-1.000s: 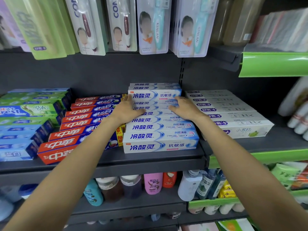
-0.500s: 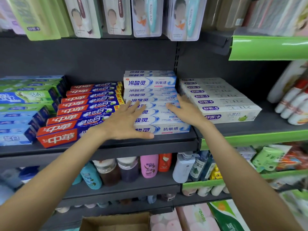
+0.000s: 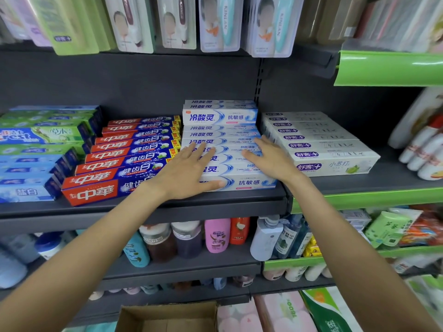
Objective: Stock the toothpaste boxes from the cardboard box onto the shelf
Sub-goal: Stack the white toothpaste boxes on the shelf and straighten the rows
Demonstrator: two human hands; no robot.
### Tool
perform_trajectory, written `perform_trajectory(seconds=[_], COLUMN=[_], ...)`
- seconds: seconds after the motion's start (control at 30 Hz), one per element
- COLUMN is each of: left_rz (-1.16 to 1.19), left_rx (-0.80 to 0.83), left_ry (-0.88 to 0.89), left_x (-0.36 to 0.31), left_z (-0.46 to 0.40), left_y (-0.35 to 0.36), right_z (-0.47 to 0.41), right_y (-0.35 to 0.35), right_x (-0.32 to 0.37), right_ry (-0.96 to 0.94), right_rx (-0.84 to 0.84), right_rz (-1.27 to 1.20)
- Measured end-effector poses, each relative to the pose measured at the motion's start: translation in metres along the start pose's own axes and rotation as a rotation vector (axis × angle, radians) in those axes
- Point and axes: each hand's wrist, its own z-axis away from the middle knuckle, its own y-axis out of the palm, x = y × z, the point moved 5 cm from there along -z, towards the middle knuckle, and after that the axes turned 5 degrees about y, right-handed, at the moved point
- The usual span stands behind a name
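A row of white-and-blue toothpaste boxes (image 3: 249, 182) lies on the dark shelf (image 3: 215, 202), with a higher stack of the same boxes (image 3: 219, 116) at the back. My left hand (image 3: 189, 171) lies flat on the left part of the row, fingers straight, thumb along the front box. Over the right part of the row is my right hand (image 3: 271, 158), its fingers straight too. Neither hand holds a box. At the bottom edge shows the rim of the cardboard box (image 3: 167, 316); its inside looks bare where visible.
Red-and-blue toothpaste boxes (image 3: 115, 173) lie to the left, green and blue ones (image 3: 36, 152) further left, white ones (image 3: 330, 156) to the right. Toothbrush packs (image 3: 215, 22) hang above. Bottles (image 3: 215, 236) fill the shelf below. A green shelf edge (image 3: 388, 68) juts out at upper right.
Both hands have drawn back from the rear of the white-and-blue row towards its front. The view has tilted down, bringing the cardboard box rim into sight.
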Motion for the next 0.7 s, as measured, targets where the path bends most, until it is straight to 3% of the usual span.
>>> perform_trajectory(seconds=[0.13,0.27,0.43,0.7], left_rz=[-0.008,-0.011,-0.034,-0.004], left_rx=[-0.021,-0.041,-0.034,0.024], left_ry=[0.018,0.049,0.096,0.101], left_x=[-0.002,-0.002,-0.008,-0.012], left_z=[0.001,0.001,-0.001,-0.006], left_y=[-0.002,-0.001,0.0,-0.001], right_z=[0.021,0.071,0.074,0.065], right_y=[-0.013,-0.022,0.004,0.009], right_x=[-0.002,-0.018,-0.022,-0.022], right_ry=[-0.068,-0.134,-0.138,-0.124], right_rx=[-0.098,-0.252,-0.124,-0.197], right_rz=[-0.133,-0.112,-0.093,-0.095])
